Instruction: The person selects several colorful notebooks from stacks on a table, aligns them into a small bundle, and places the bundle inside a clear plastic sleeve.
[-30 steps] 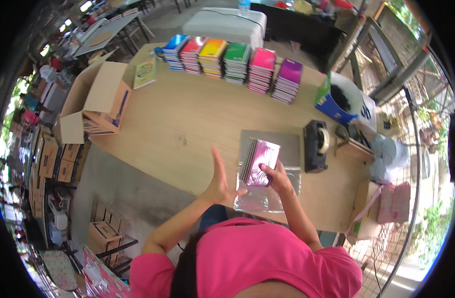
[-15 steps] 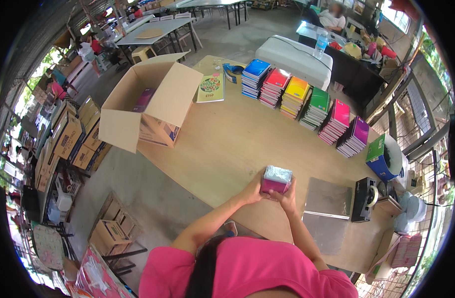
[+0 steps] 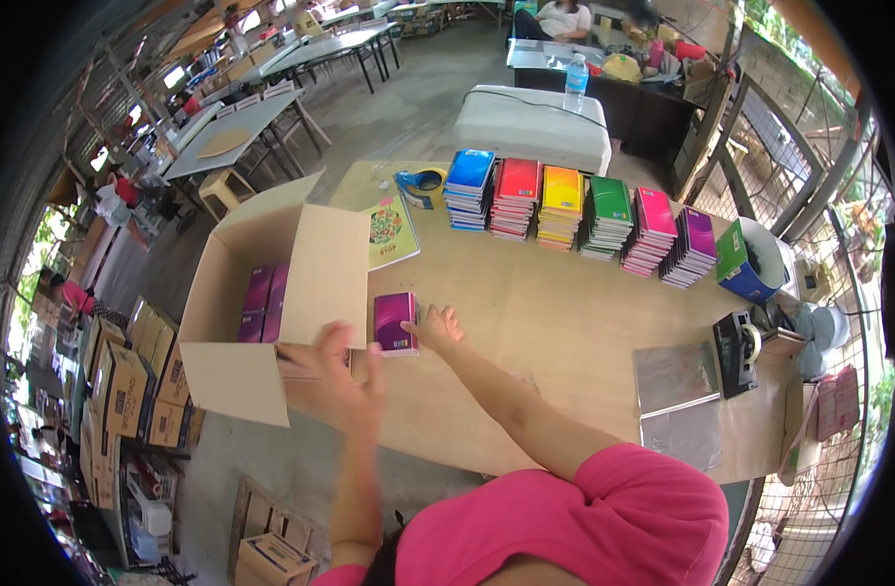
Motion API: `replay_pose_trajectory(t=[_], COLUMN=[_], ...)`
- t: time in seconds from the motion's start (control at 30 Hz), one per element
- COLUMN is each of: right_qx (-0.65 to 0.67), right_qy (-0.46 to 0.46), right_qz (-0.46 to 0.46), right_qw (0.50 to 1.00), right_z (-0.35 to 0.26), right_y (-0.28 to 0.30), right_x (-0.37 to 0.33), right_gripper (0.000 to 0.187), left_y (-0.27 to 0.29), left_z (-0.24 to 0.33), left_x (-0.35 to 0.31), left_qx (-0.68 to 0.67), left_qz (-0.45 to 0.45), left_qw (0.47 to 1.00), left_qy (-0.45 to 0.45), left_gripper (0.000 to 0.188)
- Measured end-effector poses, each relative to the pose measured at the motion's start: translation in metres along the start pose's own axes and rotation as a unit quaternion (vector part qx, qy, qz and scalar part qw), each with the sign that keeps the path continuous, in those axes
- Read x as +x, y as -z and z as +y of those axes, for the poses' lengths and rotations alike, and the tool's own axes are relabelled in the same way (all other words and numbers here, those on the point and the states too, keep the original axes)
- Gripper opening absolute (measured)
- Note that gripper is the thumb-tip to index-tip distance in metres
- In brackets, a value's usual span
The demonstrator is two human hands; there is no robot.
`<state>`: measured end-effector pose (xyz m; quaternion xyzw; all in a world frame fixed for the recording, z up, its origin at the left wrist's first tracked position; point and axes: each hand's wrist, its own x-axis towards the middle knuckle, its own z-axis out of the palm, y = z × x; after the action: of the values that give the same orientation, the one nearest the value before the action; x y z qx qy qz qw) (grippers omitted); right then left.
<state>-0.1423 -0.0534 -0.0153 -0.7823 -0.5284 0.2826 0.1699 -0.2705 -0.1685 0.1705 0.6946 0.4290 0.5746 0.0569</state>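
A purple notebook pack (image 3: 395, 324) lies flat on the wooden table (image 3: 506, 391), close beside the open cardboard box (image 3: 330, 269). My right hand (image 3: 437, 328) is at the pack's right side, its thumb at the cover's edge and its fingers apart. Smeared by motion, my left hand (image 3: 352, 381) hovers by the box's near corner, fingers spread and nothing seen in them. Inside the box, several purple notebook packs (image 3: 260, 293) sit side by side. Part of the box's inside is hidden by its raised flap.
Stacks of notebooks in blue (image 3: 470, 176), red, yellow, green, pink and purple line the table's far side. A tape roll (image 3: 428, 183) and a yellow-green book (image 3: 394, 230) lie behind the box. Clear plastic sheets (image 3: 677, 376) and a black tape dispenser (image 3: 735, 354) are at the right.
The purple pack, held in both hands before my body, is now on the table beside the box. My hands have moved left and come apart. The view has turned left.
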Motion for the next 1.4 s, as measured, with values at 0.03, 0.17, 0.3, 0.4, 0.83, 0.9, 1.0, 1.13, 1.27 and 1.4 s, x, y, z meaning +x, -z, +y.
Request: replay_pose_trajectory(t=[0.03, 0.17, 0.3, 0.4, 0.83, 0.9, 1.0, 1.13, 1.27, 1.4], right_qx=[0.001, 0.038, -0.023, -0.023, 0.001, -0.011, -0.021, 0.026, 0.255, 0.510], right_qy=[0.006, 0.120, 0.271, 0.253, -0.091, -0.101, -0.132, -0.138, -0.088, 0.008], right_qz=[-0.049, -0.062, -0.157, -0.210, 0.323, 0.264, 0.274, 0.361, 0.273, 0.029], right_qw=[0.999, 0.990, 0.949, 0.944, 0.942, 0.959, 0.953, 0.922, 0.923, 0.860], right_z=[-0.004, 0.060, 0.079, 0.082, 0.183, 0.161, 0.155, 0.158, 0.163, 0.149], right_y=[-0.002, 0.027, 0.084, 0.146, 0.323, 0.335, 0.330, 0.323, 0.346, 0.360], right_x=[0.001, 0.042, 0.026, 0.010, 0.162, 0.181, 0.204, 0.209, 0.187, 0.132], right_gripper=[0.086, 0.073, 0.059, 0.060, 0.033, 0.032, 0.020, 0.027, 0.053, 0.044], left_y=[-0.010, -0.145, -0.279, -0.337, -0.390, -0.350, -0.330, -0.326, -0.322, -0.331], left_z=[0.004, 0.003, -0.140, -0.197, -0.163, -0.154, -0.131, -0.113, -0.131, -0.129], left_x=[0.005, 0.063, 0.162, 0.220, 0.217, 0.184, 0.123, 0.088, 0.066, 0.040], left_qx=[-0.004, -0.198, -0.012, 0.266, -0.322, -0.584, -0.636, -0.644, -0.650, -0.668], left_qz=[-0.051, -0.114, -0.144, -0.187, -0.289, -0.309, -0.307, -0.298, -0.303, -0.313], left_qw=[0.999, 0.961, 0.985, 0.928, 0.818, 0.585, 0.501, 0.542, 0.466, 0.423], left_qy=[-0.008, 0.154, 0.090, 0.181, 0.380, 0.470, 0.500, 0.449, 0.519, 0.526], left_gripper=[0.036, 0.017, 0.032, 0.046, 0.058, 0.057, 0.060, 0.060, 0.060, 0.060])
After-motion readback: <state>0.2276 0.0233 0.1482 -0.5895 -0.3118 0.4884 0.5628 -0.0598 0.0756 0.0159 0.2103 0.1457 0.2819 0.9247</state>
